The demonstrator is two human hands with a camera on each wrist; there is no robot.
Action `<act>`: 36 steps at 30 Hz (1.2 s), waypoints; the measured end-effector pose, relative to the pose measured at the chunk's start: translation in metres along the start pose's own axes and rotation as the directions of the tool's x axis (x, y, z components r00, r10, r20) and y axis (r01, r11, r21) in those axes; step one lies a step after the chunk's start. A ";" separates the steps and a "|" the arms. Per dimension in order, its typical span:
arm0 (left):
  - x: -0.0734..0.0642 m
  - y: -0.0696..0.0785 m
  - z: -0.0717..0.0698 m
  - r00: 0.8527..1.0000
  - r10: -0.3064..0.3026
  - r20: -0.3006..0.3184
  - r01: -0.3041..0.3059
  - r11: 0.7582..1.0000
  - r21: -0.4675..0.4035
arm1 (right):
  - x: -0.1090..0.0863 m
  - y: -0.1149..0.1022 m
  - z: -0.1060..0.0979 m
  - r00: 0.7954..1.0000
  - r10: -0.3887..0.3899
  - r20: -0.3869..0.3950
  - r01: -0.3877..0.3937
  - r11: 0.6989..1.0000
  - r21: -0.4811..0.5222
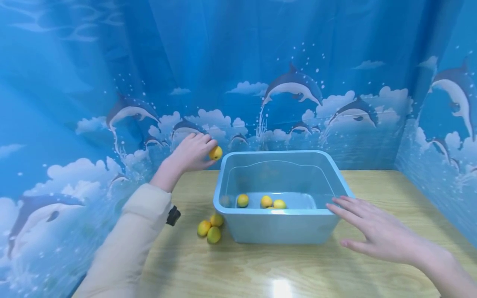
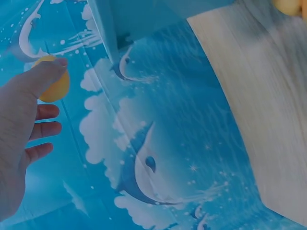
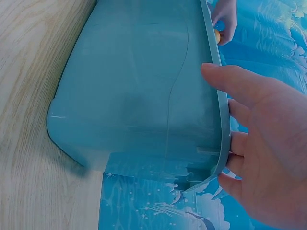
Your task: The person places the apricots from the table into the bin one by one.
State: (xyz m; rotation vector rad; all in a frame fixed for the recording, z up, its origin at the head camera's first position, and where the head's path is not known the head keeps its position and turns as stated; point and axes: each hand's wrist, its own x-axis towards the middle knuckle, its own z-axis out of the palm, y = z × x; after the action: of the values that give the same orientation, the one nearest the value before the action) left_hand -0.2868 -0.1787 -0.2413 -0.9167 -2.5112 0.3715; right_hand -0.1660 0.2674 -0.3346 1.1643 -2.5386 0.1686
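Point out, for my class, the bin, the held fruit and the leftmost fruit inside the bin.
Bin [image 1: 279, 228]: head view, on its near outer wall.
Held fruit [image 1: 216, 153]: head view, on its uncovered side.
Leftmost fruit inside [image 1: 242, 200]: head view, mid-surface.

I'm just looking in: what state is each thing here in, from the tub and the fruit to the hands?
Tub: upright, open-topped, partly filled.
Fruit in the tub: lying loose on its floor.
Held fruit: lifted off the table.
Fruit on the table: three, clustered left of the tub.
Left hand: pinching one fruit.
Right hand: fingers extended at the tub's near right corner.
Curtain: hanging, slightly creased.
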 end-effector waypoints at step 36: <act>0.081 0.046 -0.017 0.985 0.041 0.169 -0.039 0.999 -0.013 | 0.000 0.000 0.001 1.000 0.008 0.010 -0.008 1.000 -0.011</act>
State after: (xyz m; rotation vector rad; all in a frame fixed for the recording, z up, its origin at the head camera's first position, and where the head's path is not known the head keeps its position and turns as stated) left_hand -0.3089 -0.0894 -0.2189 -0.9779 -2.6534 0.4688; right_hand -0.1664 0.2670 -0.3350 1.1533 -2.5500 0.1516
